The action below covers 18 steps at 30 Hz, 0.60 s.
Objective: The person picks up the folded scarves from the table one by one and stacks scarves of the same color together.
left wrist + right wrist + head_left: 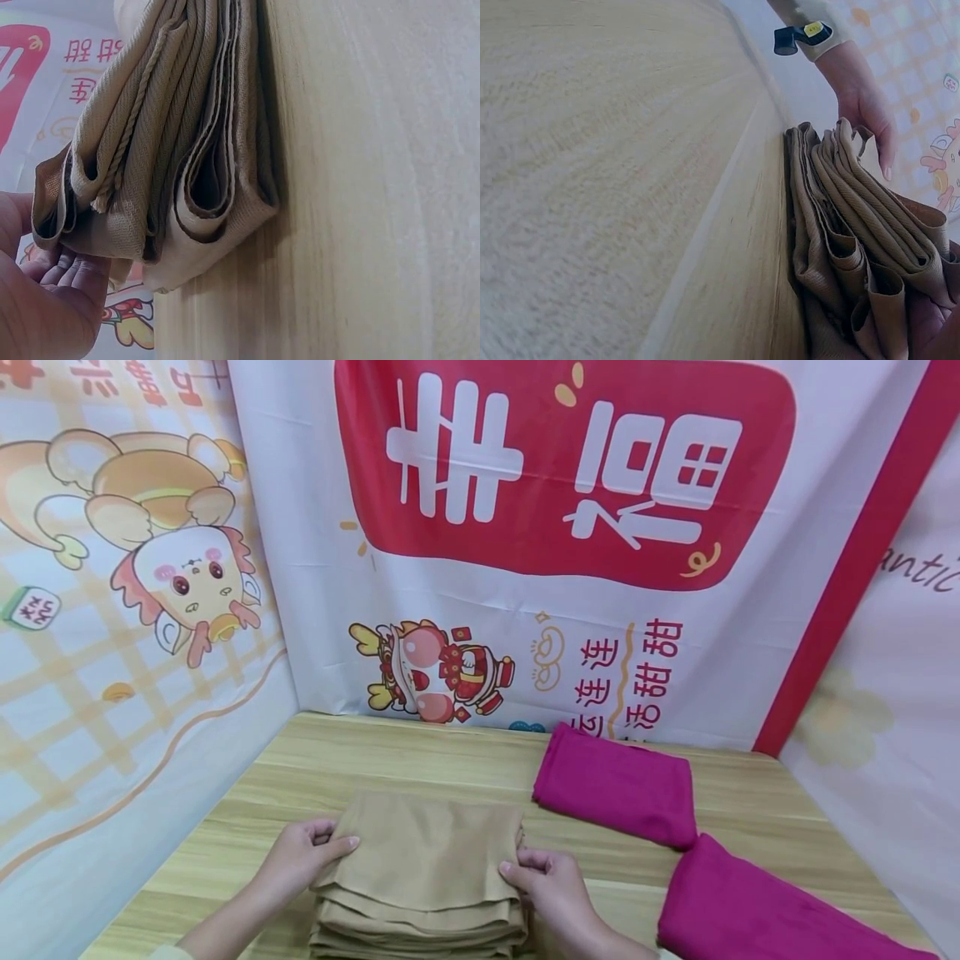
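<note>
Left hand [300,856] and right hand [551,881] each pinch a side edge of the folded tan cloth [427,852], stacked between them on the bench [232,835]. Neither's nearer; front folds run left-right, hand to hand.

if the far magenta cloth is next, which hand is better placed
Probably the right hand: it holds the tan cloth on the side nearer that magenta cloth; the left hand holds the opposite side.
</note>
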Motion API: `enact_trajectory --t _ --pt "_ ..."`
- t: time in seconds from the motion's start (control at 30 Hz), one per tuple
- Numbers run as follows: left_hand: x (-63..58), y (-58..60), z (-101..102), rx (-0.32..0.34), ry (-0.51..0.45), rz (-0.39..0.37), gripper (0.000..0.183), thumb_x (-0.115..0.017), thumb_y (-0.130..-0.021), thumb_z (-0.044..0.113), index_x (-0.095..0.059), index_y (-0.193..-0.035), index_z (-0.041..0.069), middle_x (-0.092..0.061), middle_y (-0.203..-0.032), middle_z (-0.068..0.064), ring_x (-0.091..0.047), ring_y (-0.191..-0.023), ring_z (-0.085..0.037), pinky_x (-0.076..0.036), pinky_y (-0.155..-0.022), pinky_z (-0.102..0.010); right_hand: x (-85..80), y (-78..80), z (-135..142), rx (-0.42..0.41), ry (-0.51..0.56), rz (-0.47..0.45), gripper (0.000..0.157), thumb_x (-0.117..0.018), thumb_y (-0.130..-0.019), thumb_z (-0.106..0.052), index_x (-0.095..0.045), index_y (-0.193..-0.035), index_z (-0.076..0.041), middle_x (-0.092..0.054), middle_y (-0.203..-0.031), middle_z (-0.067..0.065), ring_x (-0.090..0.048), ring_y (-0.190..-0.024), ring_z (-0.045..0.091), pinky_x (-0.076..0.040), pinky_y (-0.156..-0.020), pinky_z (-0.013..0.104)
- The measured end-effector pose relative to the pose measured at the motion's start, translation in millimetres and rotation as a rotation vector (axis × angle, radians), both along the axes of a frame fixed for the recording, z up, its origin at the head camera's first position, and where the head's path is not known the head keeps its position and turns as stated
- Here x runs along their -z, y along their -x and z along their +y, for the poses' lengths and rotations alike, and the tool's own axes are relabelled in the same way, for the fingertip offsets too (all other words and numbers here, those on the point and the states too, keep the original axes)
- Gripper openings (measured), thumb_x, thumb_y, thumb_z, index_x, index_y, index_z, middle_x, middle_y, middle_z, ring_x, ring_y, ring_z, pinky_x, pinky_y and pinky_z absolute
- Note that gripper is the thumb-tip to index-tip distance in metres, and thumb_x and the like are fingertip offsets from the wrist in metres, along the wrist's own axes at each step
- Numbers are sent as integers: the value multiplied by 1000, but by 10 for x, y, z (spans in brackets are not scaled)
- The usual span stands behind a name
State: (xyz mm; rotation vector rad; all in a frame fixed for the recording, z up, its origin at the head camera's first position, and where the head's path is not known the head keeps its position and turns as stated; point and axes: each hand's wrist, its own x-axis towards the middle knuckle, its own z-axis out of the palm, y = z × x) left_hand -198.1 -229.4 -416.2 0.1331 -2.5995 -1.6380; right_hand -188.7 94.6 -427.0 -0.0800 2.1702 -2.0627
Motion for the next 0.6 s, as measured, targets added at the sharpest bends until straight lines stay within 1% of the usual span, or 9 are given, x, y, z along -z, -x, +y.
enact_trajectory --t 0.2,0.3,0.43,0.53,0.6 --pt "55 15 -52 30 20 0 32 -75 -84 16 -68 -104 -7 -71 -87 -9 -64 -73 -19 -53 -65 -28 33 1 12 -7 10 -23 26 -71 -87 -9 -67 -103 11 -69 -87 5 -67 -77 15 -57 -69 32" --pt "92 18 -88 56 4 -5 30 -74 -85 15 -68 -102 -8 -70 -84 -8 -64 -70 -20 -54 -63 -28 54 6 21 -7 5 -24 29 -71 -87 -9 -65 -105 13 -69 -88 6 -67 -77 17 -57 -68 33" --pt "132 13 -131 98 -22 -9 29 -72 -86 15 -66 -101 -10 -70 -82 -10 -65 -69 -21 -55 -61 -30 85 18 40 2 -29 -31 34 -72 -87 -10 -63 -108 15 -69 -91 7 -67 -79 18 -57 -68 34" --pt "148 12 -146 109 -37 -15 31 -72 -86 14 -65 -102 -11 -70 -82 -10 -65 -69 -22 -55 -62 -30 102 20 56 2 -51 -39 33 -72 -86 -12 -64 -107 13 -69 -91 6 -66 -80 17 -57 -69 34" --pt "155 15 -152 105 -37 -23 32 -73 -86 14 -65 -103 -11 -70 -83 -11 -65 -70 -22 -55 -62 -31 108 14 63 -8 -42 -47 31 -73 -86 -11 -66 -105 12 -69 -90 7 -67 -79 17 -57 -69 34"
